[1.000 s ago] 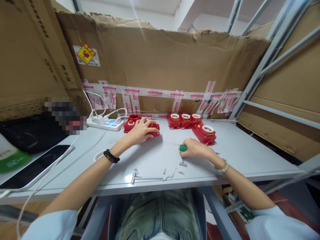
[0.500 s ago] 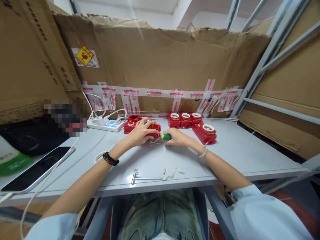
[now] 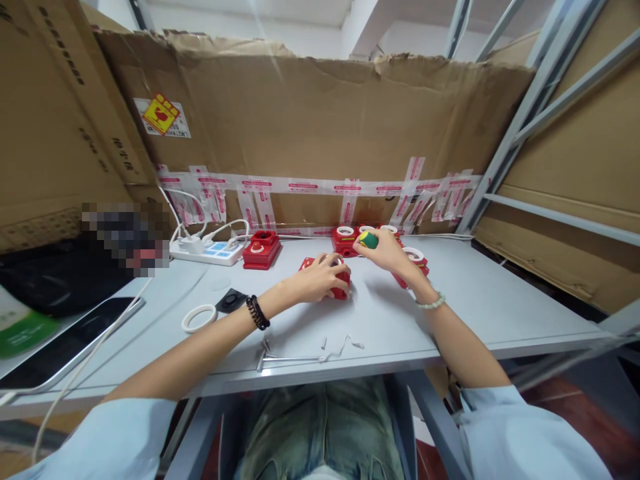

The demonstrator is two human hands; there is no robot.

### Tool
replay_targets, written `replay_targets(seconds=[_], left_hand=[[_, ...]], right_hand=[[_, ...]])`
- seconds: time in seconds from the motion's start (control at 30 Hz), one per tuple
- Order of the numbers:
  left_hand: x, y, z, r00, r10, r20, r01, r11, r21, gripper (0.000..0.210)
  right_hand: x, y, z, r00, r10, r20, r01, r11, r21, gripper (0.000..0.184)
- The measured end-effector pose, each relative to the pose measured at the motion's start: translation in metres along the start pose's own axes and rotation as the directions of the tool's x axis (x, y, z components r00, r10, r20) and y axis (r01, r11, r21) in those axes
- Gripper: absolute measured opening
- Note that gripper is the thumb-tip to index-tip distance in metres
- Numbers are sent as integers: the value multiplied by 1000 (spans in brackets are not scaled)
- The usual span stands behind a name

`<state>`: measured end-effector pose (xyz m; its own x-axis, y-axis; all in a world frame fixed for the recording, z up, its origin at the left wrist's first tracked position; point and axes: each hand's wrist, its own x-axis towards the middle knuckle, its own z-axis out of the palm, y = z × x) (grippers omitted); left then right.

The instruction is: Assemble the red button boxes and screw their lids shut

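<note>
My left hand [image 3: 320,279] is closed over a red box-shaped housing [image 3: 341,288] on the table, fingers wrapped around its top and right side. Part of the housing is hidden under the fingers. To the right and higher up, my right hand [image 3: 389,252] grips a screwdriver with a green and yellow handle [image 3: 369,240]; its shaft cannot be made out. Behind the right hand stand several red housings [image 3: 345,241] with white rings on top. Another red housing with a white ring [image 3: 414,255] sits partly hidden by the right wrist.
A red housing [image 3: 261,251] stands beside the white power strip [image 3: 207,251]. Near my left forearm lie a white ring [image 3: 199,319] and a black square part [image 3: 231,301]. A T-shaped metal tool [image 3: 290,359] lies at the front edge, a phone-like device [image 3: 75,340] at left. Cardboard [image 3: 300,120] walls the back.
My left hand has moved right and nearer with the red housing, away from the other one by the power strip. My right hand has lifted the screwdriver up and right, off the housing.
</note>
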<state>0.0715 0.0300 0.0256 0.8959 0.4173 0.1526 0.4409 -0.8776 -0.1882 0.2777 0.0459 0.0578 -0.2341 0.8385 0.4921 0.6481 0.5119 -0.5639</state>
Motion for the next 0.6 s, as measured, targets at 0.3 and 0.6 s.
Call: replay_targets(seconds=[0.3,0.6], left_hand=[[-1,6,-7,999,-48,18,49,995,-88,32],[-59,-19,-26,906,-275,-322,153,922,-356,21]], right_hand=[[-2,2,12,988,-43,149,30,995,91,36],[-6,-12,34,982,-96,164,81,992,95,46]])
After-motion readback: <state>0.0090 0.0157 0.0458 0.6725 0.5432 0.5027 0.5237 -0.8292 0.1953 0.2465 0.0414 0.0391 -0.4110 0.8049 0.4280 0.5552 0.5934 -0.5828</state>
